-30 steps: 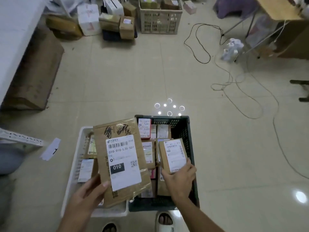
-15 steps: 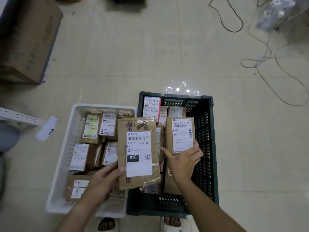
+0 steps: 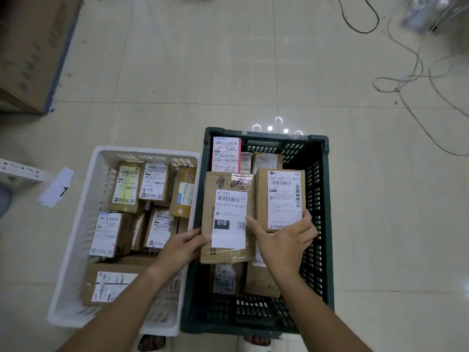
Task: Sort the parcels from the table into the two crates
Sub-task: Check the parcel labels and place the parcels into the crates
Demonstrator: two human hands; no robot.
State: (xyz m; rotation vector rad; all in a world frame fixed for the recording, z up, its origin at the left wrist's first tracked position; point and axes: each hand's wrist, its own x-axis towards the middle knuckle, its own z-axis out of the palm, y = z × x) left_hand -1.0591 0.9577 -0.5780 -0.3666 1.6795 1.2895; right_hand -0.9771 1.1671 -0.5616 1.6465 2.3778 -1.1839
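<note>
Two crates stand side by side on the floor below me. The white crate (image 3: 76, 235) on the left and the dark green crate (image 3: 319, 224) on the right both hold several labelled cardboard parcels. My left hand (image 3: 182, 246) grips the lower left edge of a flat brown parcel marked 010 (image 3: 228, 217), held over the green crate's left half. My right hand (image 3: 284, 240) holds a smaller brown box with a white label (image 3: 280, 199) by its near end, over the green crate's right half. The two parcels sit side by side, nearly touching.
A large cardboard box (image 3: 33, 52) stands at the far left. Loose cables (image 3: 411, 72) trail over the tiled floor at the right. A white paper slip with a mark (image 3: 57, 186) lies left of the white crate. My sandalled feet (image 3: 256, 340) show below the crates.
Both hands have carried their parcels lower and to the right; the 010 parcel has moved from over the crates' border to above the green crate. My view has tilted further down.
</note>
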